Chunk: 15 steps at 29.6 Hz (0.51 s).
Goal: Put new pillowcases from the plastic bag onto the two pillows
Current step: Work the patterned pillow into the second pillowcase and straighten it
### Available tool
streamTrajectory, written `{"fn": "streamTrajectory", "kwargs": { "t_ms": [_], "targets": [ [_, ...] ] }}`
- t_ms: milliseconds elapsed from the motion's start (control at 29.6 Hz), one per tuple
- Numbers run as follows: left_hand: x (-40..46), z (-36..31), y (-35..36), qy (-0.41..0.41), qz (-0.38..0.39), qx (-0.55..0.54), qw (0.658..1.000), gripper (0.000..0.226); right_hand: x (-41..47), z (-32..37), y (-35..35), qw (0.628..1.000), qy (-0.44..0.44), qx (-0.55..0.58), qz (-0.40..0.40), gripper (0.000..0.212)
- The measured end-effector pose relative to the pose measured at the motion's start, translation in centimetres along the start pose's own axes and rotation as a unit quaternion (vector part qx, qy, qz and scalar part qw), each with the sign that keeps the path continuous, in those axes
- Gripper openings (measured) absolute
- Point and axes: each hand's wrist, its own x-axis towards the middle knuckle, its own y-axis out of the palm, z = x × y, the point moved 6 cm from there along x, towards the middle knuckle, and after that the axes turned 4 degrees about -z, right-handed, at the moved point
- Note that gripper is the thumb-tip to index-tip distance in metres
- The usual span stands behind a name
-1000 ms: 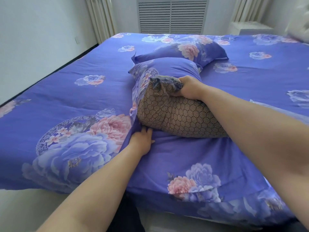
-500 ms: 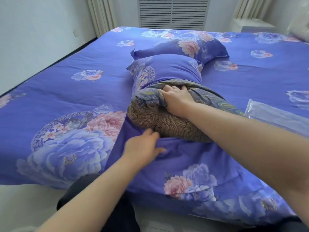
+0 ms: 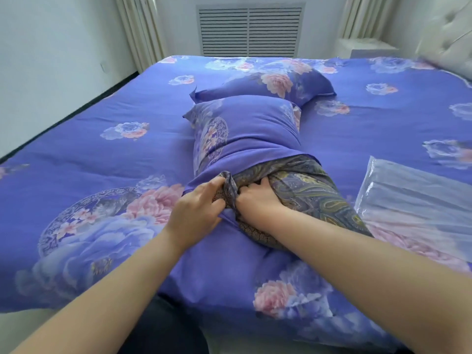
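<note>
A pillow (image 3: 306, 192) with a dark paisley and brown honeycomb cover lies in the middle of the bed, its far half inside a purple floral pillowcase (image 3: 250, 131). My left hand (image 3: 196, 210) grips the pillowcase's open edge at the pillow's near left corner. My right hand (image 3: 258, 200) presses down on the pillow beside it, fingers curled into the bunched dark fabric. A second pillow (image 3: 268, 80) in a matching purple floral pillowcase lies just behind. A clear plastic bag (image 3: 413, 190) lies flat on the bed to the right.
The bed is spread with a purple floral cover (image 3: 102, 159). A white tufted headboard (image 3: 452, 39) stands at the far right. A louvred panel (image 3: 250, 29) and curtains line the far wall. Floor runs along the bed's left side.
My left hand has risen from the bed cover to the pillowcase's edge at the pillow's corner. The pillowcase now covers more of the pillow. My right hand has shifted slightly nearer.
</note>
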Motion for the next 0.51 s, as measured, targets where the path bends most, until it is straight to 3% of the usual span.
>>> {"fn": "streamTrajectory", "kwargs": {
  "t_ms": [202, 371, 439, 506],
  "targets": [
    [1.5, -1.1, 0.4, 0.067, 0.053, -0.104, 0.991, 0.011, -2.1, -1.1, 0.0, 1.0, -0.004, 0.024, 0.014, 0.035],
    [1.2, -1.5, 0.5, -0.003, 0.075, -0.16, 0.984, 0.019, -5.9, -3.8, -1.8, 0.975, 0.028, 0.199, -0.093, 0.08],
    [0.8, -1.7, 0.6, -0.027, 0.086, -0.172, 0.981, 0.01, -7.4, -3.1, -3.1, 0.979, -0.02, 0.122, -0.163, 0.083],
    [0.7, -1.8, 0.9, -0.035, 0.106, -0.184, 0.976, 0.012, -7.8, -1.9, -4.0, 0.982, -0.062, 0.034, -0.176, 0.073]
  ]
}}
